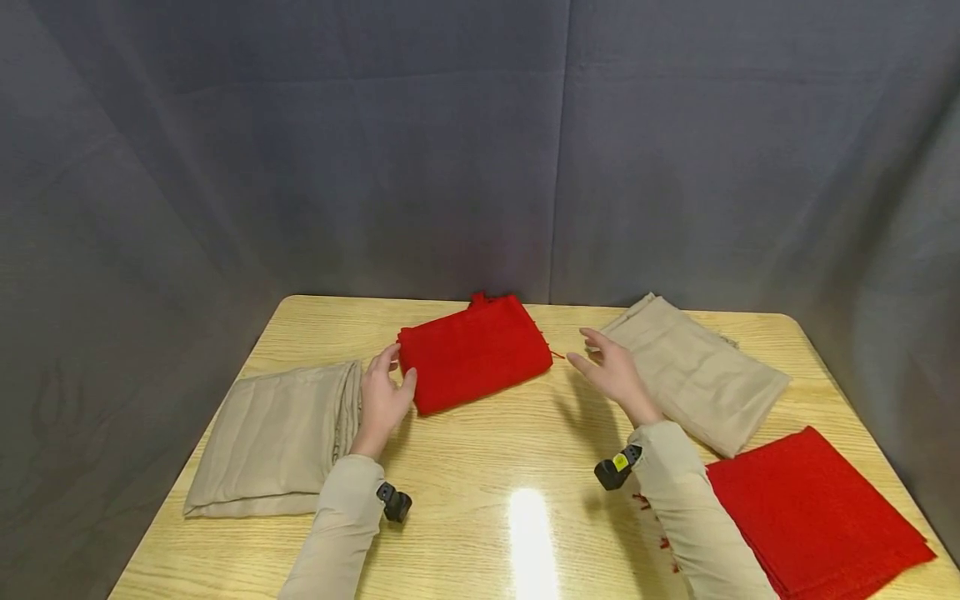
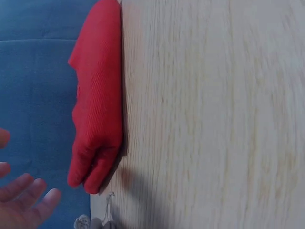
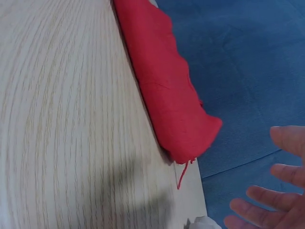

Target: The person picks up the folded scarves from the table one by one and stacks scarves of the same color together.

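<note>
A folded red scarf (image 1: 476, 354) with a few loose fringe threads lies at the back middle of the table. My left hand (image 1: 384, 402) is at its left end, fingers spread and relaxed, between it and a folded beige cloth (image 1: 273, 442). On the other side, my right hand (image 1: 617, 375) hovers a little off the scarf's right end, thumb and fingers apart, overlapping the edge of a second beige cloth (image 1: 693, 371) in the head view. Both wrist views show the scarf's thick folded edge (image 2: 100, 95) with the fingers (image 3: 274, 198) away from it.
Another folded red scarf (image 1: 821, 512) with tassels lies at the front right, partly behind the right sleeve (image 1: 693, 500). The wooden table (image 1: 487, 483) has rounded back corners. A grey curtain (image 1: 420, 167) hangs behind it and along both sides.
</note>
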